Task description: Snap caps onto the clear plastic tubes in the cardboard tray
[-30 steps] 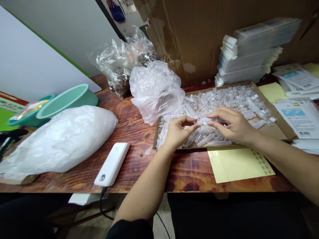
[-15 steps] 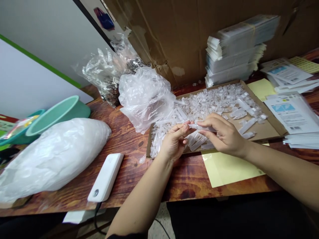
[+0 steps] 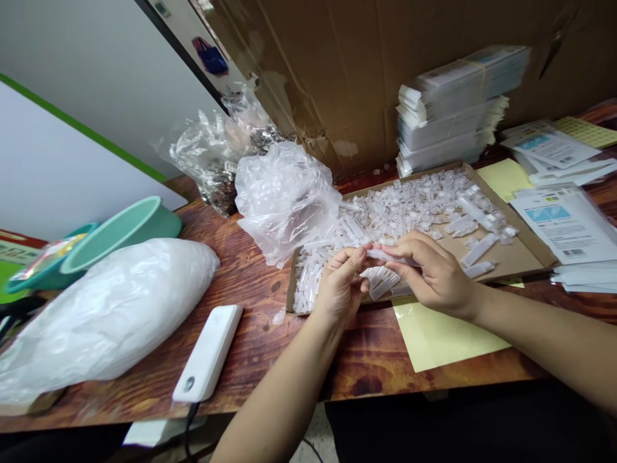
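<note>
- Clock directions here are read from the clear tube (image 3: 378, 254) at the centre, with 12 towards the top of the view; both hands hold this tube above the near side of a shallow cardboard tray (image 3: 513, 254).
- Left hand (image 3: 340, 283): thumb and forefinger pinch the tube's 9 o'clock end, the other fingers curled in (whether a cap sits there is hidden by the fingertips).
- Right hand (image 3: 436, 270): thumb and forefinger pinch the tube along its 3 o'clock part, the palm facing inward.
- Small clear caps (image 3: 414, 199) lie heaped in the tray at 1 o'clock; loose tubes (image 3: 383, 283) lie in it at 6 o'clock, just below the held one.
- A yellow sheet (image 3: 446, 334) lies at 5 o'clock, partly under the tray's near edge.
- At 10 o'clock a crumpled plastic bag (image 3: 284, 193) leans over the tray's corner, with clear bags of dark bits (image 3: 212, 173) behind it.
- At 8 o'clock a white power bank (image 3: 209, 354) rests near the table edge, a black cable at its lower end.
- Around 9 o'clock, a full white bag (image 3: 110, 308) lies before a green basin (image 3: 125, 235).
- A banded stack of packets (image 3: 453, 119) stands at 1 o'clock, beyond the tray; printed packets (image 3: 569, 225) lie at 3 o'clock.
</note>
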Demonstrator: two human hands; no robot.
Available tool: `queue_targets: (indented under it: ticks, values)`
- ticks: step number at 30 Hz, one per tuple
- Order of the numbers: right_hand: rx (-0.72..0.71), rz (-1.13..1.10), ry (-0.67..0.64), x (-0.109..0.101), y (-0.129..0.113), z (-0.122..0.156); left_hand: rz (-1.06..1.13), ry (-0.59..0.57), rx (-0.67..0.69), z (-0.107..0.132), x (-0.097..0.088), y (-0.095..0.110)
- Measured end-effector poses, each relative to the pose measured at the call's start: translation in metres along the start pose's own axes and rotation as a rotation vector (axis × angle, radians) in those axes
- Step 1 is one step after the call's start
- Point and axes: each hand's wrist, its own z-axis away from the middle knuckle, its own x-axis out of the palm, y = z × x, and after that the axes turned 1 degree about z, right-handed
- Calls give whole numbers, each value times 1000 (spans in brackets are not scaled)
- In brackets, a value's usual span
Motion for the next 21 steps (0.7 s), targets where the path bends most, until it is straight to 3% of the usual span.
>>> queue_targets:
  ticks: [7, 12, 17, 21]
  values:
    - [-10, 6, 10, 2, -8, 6, 24, 18, -14, 9, 6, -9]
    - [-7, 39, 35, 3, -10, 7, 9, -30, 7, 10, 6, -11]
    - [-56, 156, 62, 19, -6, 7, -24, -25, 6, 8, 4, -10]
    - [-80, 194, -59, 24, 4, 3, -24, -79, -27, 7, 3, -15]
